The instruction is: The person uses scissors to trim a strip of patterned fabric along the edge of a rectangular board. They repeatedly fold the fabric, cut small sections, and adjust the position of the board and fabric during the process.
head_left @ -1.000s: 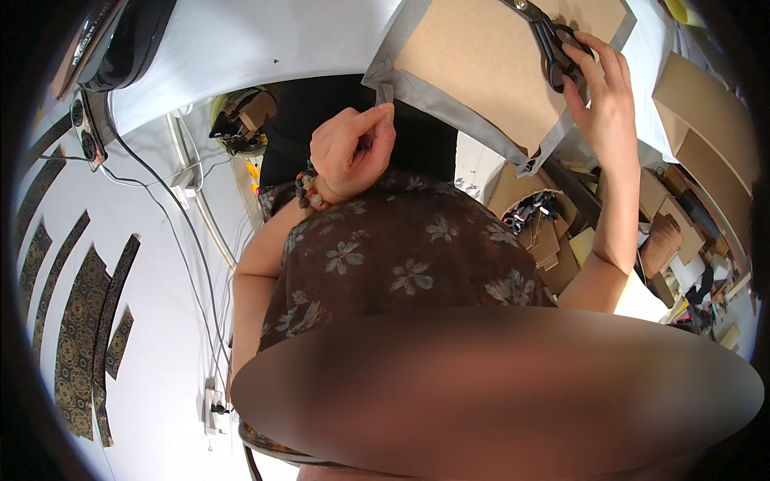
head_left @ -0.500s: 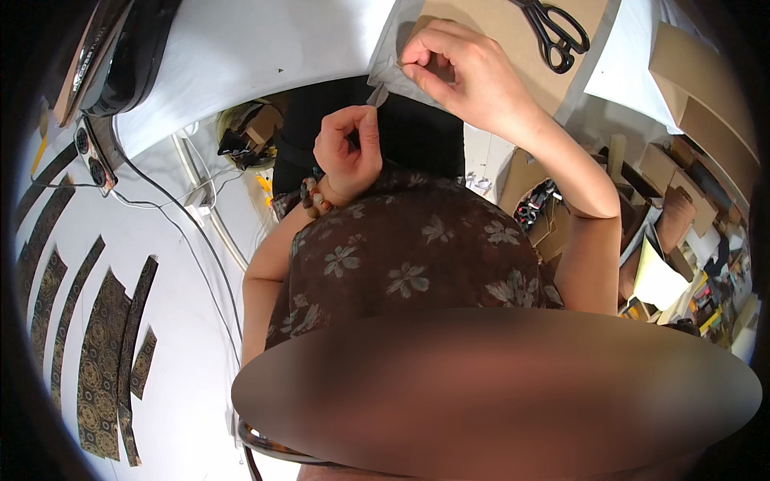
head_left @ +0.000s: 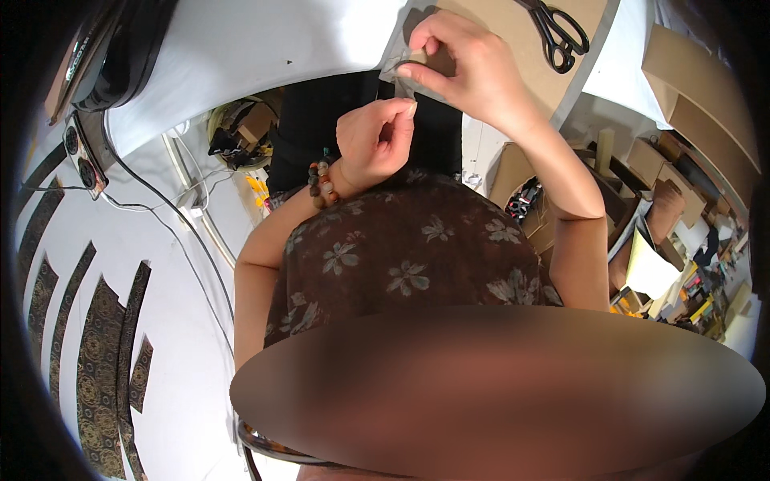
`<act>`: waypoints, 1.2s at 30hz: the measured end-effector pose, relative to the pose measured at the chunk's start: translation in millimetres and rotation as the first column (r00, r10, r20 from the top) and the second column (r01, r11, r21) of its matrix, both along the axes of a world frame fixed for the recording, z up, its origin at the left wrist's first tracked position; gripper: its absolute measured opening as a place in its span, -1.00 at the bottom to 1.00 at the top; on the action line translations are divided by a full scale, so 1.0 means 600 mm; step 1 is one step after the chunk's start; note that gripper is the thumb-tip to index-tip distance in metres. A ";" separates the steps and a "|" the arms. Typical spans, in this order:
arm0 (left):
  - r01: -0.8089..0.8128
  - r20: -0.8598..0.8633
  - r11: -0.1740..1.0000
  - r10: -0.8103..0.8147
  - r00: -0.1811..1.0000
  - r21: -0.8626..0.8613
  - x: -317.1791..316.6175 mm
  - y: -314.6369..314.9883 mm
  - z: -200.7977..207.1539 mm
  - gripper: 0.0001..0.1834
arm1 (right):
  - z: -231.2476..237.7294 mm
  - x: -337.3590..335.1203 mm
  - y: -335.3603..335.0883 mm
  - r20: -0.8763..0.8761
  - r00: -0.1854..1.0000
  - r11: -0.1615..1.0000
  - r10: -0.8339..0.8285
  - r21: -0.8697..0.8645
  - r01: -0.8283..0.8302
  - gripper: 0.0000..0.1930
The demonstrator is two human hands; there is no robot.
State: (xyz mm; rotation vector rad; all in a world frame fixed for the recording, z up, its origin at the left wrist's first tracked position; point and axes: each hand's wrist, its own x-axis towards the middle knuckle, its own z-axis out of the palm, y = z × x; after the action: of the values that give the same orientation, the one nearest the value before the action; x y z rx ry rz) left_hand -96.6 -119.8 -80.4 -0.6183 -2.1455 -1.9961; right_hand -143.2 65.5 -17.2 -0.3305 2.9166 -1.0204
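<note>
A tan board (head_left: 536,78) lies on the white table with thin grey sheet material (head_left: 393,62) showing around its edges. My left hand (head_left: 373,143) is closed just below the table's front edge, thumb and forefinger pinching a narrow end of that grey material. Over the board's near left corner hovers my right hand (head_left: 473,68), its thumb and forefinger curved with a gap between them. I see nothing held there, though the curled fingers are partly hidden. Black-handled scissors (head_left: 559,38) rest on the board to the right of this hand.
A black device (head_left: 128,60) stands at the table's far left, beside a power strip (head_left: 84,156) with trailing cables. Dark patterned fabric pieces (head_left: 100,377) lie along the left. A bin (head_left: 241,132) holds scraps under the table. Cardboard and clutter (head_left: 674,216) fill the right.
My left hand has moved right and slightly down with the grey end in its pinch. My right thumb and forefinger have parted from their pinch at the board's corner.
</note>
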 end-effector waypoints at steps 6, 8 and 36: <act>-0.053 -0.067 0.998 0.051 0.996 -0.019 -0.003 0.005 -0.005 -0.81 | 0.026 0.040 -0.002 0.554 0.829 0.921 -0.075 -0.280 0.271 -0.52; -0.077 -0.092 0.997 0.076 0.993 -0.017 -0.002 0.009 -0.008 -0.80 | 0.022 0.032 -0.009 0.700 0.713 0.886 -0.032 -0.310 0.345 -0.50; 0.052 0.732 0.876 -0.431 0.527 0.479 -0.040 -0.014 -0.012 -0.47 | 0.020 0.015 -0.017 0.094 0.994 0.998 0.063 0.017 -0.064 -0.71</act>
State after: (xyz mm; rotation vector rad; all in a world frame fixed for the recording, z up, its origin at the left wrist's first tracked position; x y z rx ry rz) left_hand -120.8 -128.1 -87.9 0.1902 -1.9112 -3.2768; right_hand -134.4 55.3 -5.3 -0.3622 2.8122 -0.9707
